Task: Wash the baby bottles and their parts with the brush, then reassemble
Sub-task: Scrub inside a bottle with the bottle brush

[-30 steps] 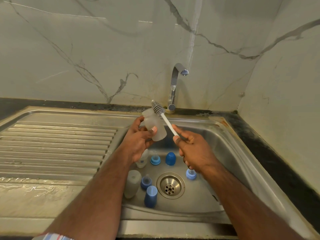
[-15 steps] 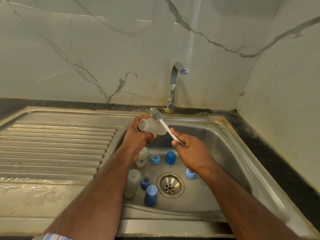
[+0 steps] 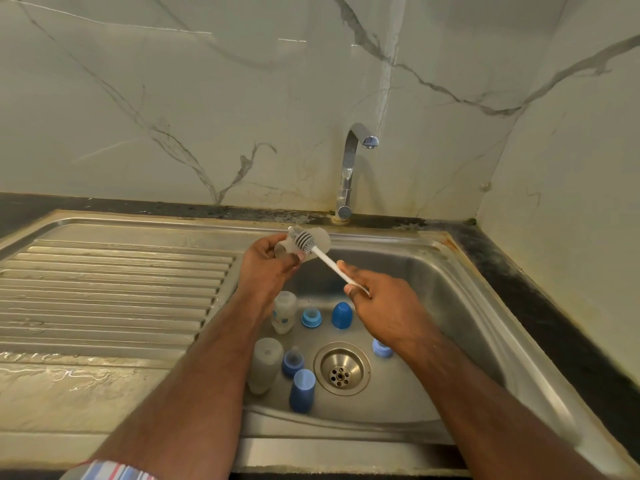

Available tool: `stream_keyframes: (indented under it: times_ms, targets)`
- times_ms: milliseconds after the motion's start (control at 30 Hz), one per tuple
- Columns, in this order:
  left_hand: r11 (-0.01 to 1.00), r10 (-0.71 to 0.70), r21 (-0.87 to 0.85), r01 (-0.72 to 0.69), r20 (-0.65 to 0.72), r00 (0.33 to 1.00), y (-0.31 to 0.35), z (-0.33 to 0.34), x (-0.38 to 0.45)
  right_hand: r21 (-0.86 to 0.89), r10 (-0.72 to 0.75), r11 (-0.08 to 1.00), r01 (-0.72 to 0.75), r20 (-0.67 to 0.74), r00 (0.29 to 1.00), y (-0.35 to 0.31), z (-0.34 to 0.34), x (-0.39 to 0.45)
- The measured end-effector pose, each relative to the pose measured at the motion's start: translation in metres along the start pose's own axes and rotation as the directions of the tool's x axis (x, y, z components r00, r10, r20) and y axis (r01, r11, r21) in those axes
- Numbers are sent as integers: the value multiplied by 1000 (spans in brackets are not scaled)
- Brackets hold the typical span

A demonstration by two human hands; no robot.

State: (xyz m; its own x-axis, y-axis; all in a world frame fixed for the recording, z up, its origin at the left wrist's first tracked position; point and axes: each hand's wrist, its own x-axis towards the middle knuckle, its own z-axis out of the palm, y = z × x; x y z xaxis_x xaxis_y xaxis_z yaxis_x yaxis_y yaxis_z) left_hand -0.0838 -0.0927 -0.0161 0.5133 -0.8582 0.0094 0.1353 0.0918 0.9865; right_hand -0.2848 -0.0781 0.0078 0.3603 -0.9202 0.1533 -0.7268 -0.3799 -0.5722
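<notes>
We hold a clear bottle (image 3: 320,239) on its side above the sink's (image 3: 460,306) back edge, our left hand (image 3: 268,263) curled round it, while the brush (image 3: 304,240) lies against it — our right hand (image 3: 384,303) pinches its white handle. Below in the basin lie two more bottles (image 3: 284,311) (image 3: 265,363) and blue caps (image 3: 341,315) around the drain (image 3: 341,368)

soft even daylight, faint glare on marble wall (image 3: 242,81), wide-angle bending at edges, mostly sharp
</notes>
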Motion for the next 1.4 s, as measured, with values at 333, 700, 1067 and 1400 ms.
stream_keyframes:
  times_ms: [333,700,1067,1400]
  targets:
    - [952,-111,-281,123,60,992,7,-2,-5,92,56,994,-52,-43,998,8,-1,7]
    - [905,-155,-396,156,35,987,12,-2,-8,136,31,990,-25,-39,999,6,2,5]
    - [852,-193,-491,183,32,981,15,-7,-9,172,8,985,-5,-15,1000,5,5,2]
    - [992,-30,-123,30,-3,1000,3,-2,0,163,3,987,0,-14,1000,2,6,0]
